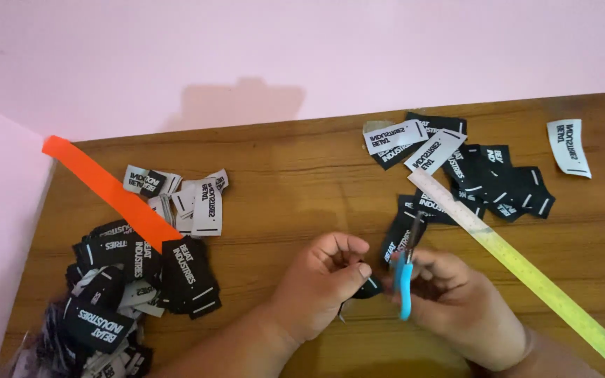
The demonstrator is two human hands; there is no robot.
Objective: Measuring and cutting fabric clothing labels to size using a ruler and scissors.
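My left hand (323,283) pinches a small black fabric label (369,287) between thumb and fingers above the wooden table (288,182). Facing it, my right hand (460,304) grips blue-handled scissors (405,276), whose blades point up and away, close to the label. The two hands nearly touch at the table's near middle. Part of the label is hidden by my fingers.
A heap of black and white labels (134,273) lies at the left with an orange strip (110,189) across it. More labels (470,171) sit at the back right, one white label (568,147) apart. A metal ruler (526,269) runs diagonally at the right. A pink wall is behind.
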